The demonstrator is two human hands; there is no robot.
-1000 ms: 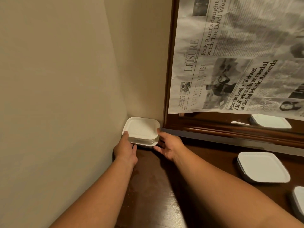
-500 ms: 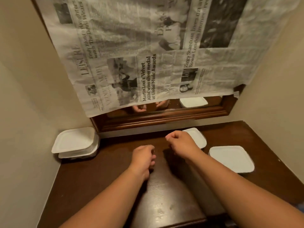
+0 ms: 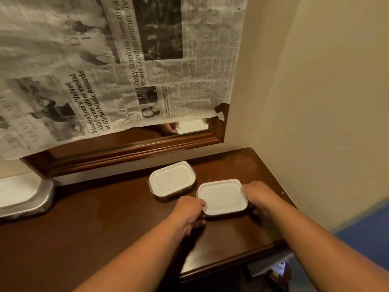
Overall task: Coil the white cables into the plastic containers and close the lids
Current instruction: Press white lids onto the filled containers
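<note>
Both hands are off the container stack (image 3: 21, 194) below the mirror's (image 3: 147, 144) left end. My left hand (image 3: 191, 209) and right hand (image 3: 259, 197) now clamp their fingers (image 3: 246, 187) on the lidded plastic container (image 3: 222, 197) below its right corner. Its lid looks closed, so I judge it gets stacked next.

On the bench (image 3: 101, 232), the nearer container (image 3: 222, 197) is held between the left hand (image 3: 189, 211) and the right hand (image 3: 260, 197). The farther container (image 3: 171, 179) is set just behind it, leftward. The container stack (image 3: 23, 194) is placed far left. Behind, the mirror (image 3: 134, 148) is overhung by the newspaper (image 3: 105, 70).
</note>
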